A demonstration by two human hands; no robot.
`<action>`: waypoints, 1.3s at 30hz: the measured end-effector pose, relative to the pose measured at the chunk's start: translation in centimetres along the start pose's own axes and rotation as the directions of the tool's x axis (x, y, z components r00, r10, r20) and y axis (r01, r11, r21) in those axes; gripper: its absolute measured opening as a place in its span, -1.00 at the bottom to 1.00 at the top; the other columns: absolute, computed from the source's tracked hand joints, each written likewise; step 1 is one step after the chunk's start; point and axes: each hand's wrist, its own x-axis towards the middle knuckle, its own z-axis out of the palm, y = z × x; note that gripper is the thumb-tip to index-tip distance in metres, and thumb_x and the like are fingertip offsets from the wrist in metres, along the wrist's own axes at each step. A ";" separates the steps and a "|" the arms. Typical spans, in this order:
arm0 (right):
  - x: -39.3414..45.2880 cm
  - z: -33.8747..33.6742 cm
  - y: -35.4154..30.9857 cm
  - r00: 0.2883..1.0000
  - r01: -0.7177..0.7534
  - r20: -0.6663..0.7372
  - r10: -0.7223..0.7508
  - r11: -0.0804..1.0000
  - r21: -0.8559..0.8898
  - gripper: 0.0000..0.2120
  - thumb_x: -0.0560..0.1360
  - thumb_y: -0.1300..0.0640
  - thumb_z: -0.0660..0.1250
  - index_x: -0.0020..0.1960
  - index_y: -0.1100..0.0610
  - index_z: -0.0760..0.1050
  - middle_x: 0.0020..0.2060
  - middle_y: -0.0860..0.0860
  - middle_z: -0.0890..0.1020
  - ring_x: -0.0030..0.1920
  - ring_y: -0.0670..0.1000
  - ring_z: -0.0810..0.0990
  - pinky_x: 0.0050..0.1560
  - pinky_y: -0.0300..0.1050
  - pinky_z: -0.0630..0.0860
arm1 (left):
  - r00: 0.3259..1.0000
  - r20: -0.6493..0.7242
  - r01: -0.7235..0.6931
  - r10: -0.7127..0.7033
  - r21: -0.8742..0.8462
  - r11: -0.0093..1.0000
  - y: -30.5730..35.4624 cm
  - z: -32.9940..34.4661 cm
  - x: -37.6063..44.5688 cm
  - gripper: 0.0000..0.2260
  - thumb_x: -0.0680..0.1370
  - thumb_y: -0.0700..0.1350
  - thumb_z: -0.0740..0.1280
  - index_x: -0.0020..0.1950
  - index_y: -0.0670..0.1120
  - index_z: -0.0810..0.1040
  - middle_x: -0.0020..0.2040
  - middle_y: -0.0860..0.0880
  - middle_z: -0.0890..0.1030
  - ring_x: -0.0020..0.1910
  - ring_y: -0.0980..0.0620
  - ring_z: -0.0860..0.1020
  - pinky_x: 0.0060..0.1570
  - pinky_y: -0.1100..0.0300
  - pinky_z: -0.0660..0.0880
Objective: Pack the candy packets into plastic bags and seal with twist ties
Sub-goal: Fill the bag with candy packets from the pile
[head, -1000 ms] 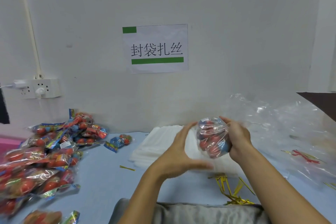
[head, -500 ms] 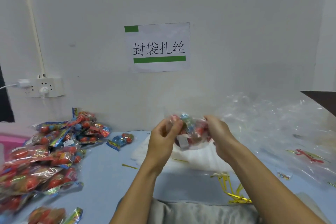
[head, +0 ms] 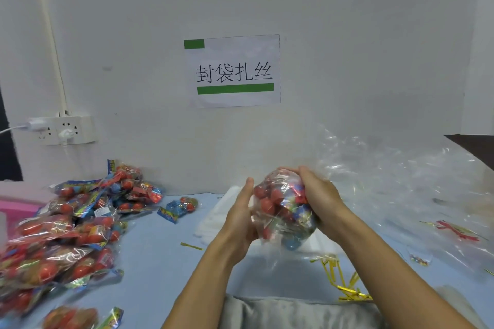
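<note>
Plain white wall (head: 347,35), paper sign (head: 232,71) at centre, power strip (head: 66,129) at left, pale blue table (head: 160,254) below, dark panel (head: 475,147) at right edge.

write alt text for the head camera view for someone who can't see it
Two hands hold a clear plastic bag of candy packets above a light blue table: the right hand grips it from the far side, the left hand rests flat against its near side. A pile of candy packets lies left, gold twist ties lie right.

Red-blue candy packets (head: 284,208), seemingly gold twist ties (head: 344,286)
</note>
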 end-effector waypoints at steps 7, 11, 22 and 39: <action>1.2 -0.9 0.7 0.921 -0.106 -0.315 0.228 0.927 0.361 -0.79 0.51 0.23 0.14 -0.19 0.20 0.53 -0.43 0.12 0.61 -0.44 0.12 0.60 -0.40 -0.07 0.58 | 0.879 0.324 -0.423 0.351 0.189 0.886 -1.1 1.9 -0.4 -0.20 0.34 -0.29 0.60 0.43 0.22 0.38 0.33 0.04 0.54 0.25 -0.03 0.60 0.18 0.00 0.59; 1.0 -0.2 0.2 0.950 -0.107 -0.246 0.194 0.939 0.327 -0.76 0.53 0.16 0.16 -0.20 0.17 0.56 -0.45 0.07 0.65 -0.42 0.10 0.64 -0.36 -0.07 0.61 | 0.913 0.166 -0.399 0.374 0.168 0.901 -0.7 0.9 -0.3 -0.31 0.28 -0.15 0.62 0.31 0.28 0.52 0.21 0.08 0.64 0.09 0.00 0.67 -0.10 0.14 0.57; 0.1 -0.7 1.1 0.963 0.209 0.235 -0.129 0.911 -0.356 -0.61 0.65 -0.28 0.00 0.11 -0.39 0.61 0.00 -0.26 0.70 0.01 -0.26 0.64 -0.01 -0.37 0.46 | 0.963 -0.132 0.239 -0.237 0.005 0.971 0.0 -1.1 -0.4 -0.40 0.41 0.47 0.26 -0.41 -0.06 0.57 -0.44 -0.07 0.52 -0.54 0.01 0.44 -0.48 0.25 0.36; -0.3 3.3 4.7 0.930 0.263 0.355 -0.095 0.846 -0.463 -0.71 0.53 0.29 0.12 -0.27 0.07 0.49 -0.42 -0.01 0.57 -0.39 -0.05 0.50 -0.40 -0.27 0.38 | 0.888 -0.025 -0.330 0.458 0.660 0.676 1.3 1.2 -0.6 -0.79 0.57 -0.04 0.40 -0.14 -0.14 0.72 -0.15 0.04 0.71 -0.13 0.17 0.66 0.03 0.15 0.60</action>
